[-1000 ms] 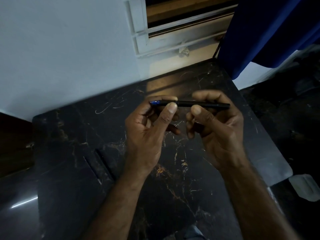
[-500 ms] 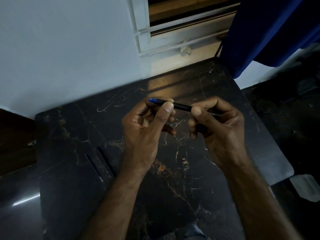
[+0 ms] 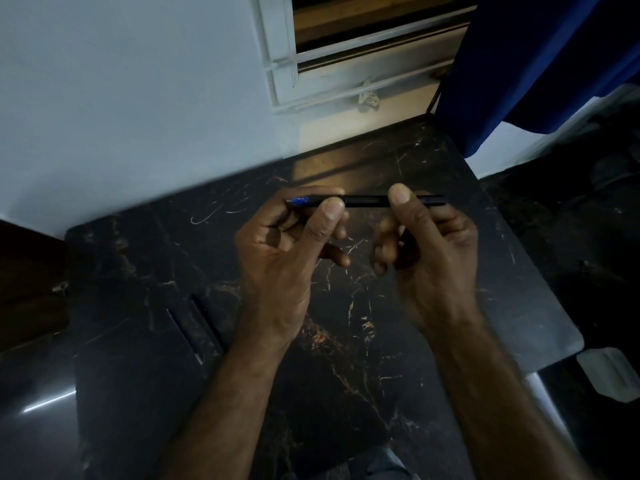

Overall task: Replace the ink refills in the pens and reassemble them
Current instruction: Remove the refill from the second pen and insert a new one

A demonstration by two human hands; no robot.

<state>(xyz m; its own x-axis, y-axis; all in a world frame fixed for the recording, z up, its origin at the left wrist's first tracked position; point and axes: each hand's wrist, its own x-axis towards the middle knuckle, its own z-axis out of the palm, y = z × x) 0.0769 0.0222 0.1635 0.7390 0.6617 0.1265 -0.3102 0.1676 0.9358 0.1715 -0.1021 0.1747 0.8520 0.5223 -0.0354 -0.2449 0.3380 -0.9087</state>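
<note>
Above a dark marbled worktop (image 3: 346, 358) set against a pale wall (image 3: 121, 98), a person holds a black pen (image 3: 367, 201) level in both bare hands, seen from the head camera. The pen runs left to right in the air over the worktop's far half, its blue end (image 3: 298, 201) poking out past the left hand (image 3: 287, 258) and its other end just clear of the right hand (image 3: 433, 258). The left grip is closed on the pen near the blue end, thumb pressed on the near side and forefinger curled over the far side, the other fingers folded loosely beneath. The right grip is likewise closed on the barrel, thumb tip on top, the remaining fingers curled under; what lies inside that curl is too dark to tell. A short bare stretch of barrel shows between the two thumbs. On the worktop, left of the left forearm, lie two thin dark sticks (image 3: 197, 323) side by side, too dim to identify. A white window frame (image 3: 287, 64) stands behind the worktop, a blue curtain (image 3: 536, 64) hangs at upper right, and a pale object (image 3: 609, 374) sits off the worktop's right edge.
</note>
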